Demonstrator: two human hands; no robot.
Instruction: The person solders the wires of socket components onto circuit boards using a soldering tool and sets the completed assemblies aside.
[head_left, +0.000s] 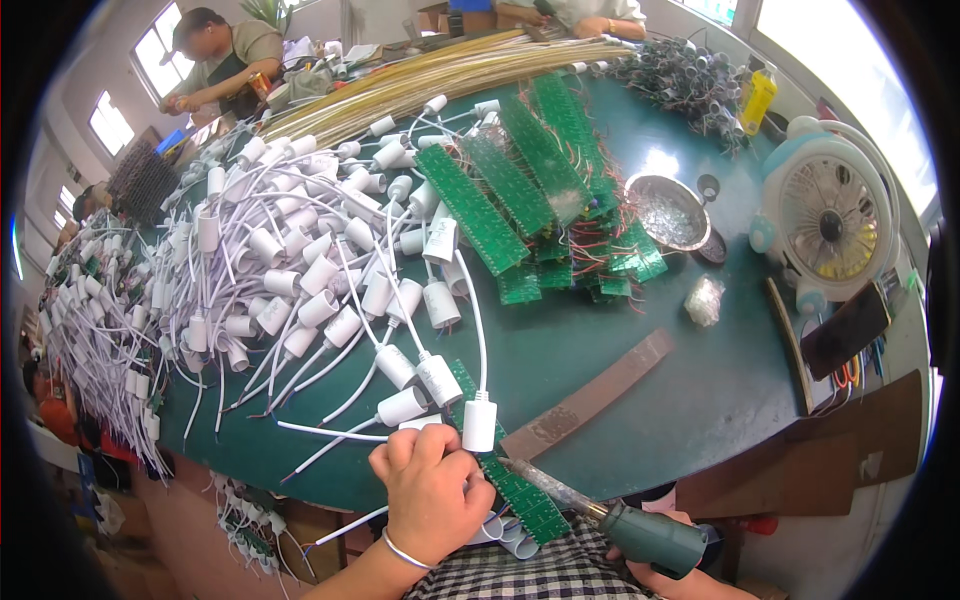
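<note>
My left hand [432, 492] has its fingers curled down over a green circuit board strip [528, 500] at the table's near edge; what they pinch is hidden. A white cable [350, 526] runs out beside this hand. Just beyond the fingers stands a white lamp socket [480, 424] with its cable rising behind it, and more white sockets [402, 405] lie close by. My right hand [648, 576], partly hidden, is closed around the dark green handle of a soldering iron [570, 490]. The iron's tip is over the board, near my left fingertips.
White sockets with cables [290, 250] pile up on the left. Green circuit boards [530, 180] are stacked at the back centre. A brown bar [590, 392], a metal bowl [668, 212] and a fan [832, 215] are on the right. A person [225, 60] works at the far left.
</note>
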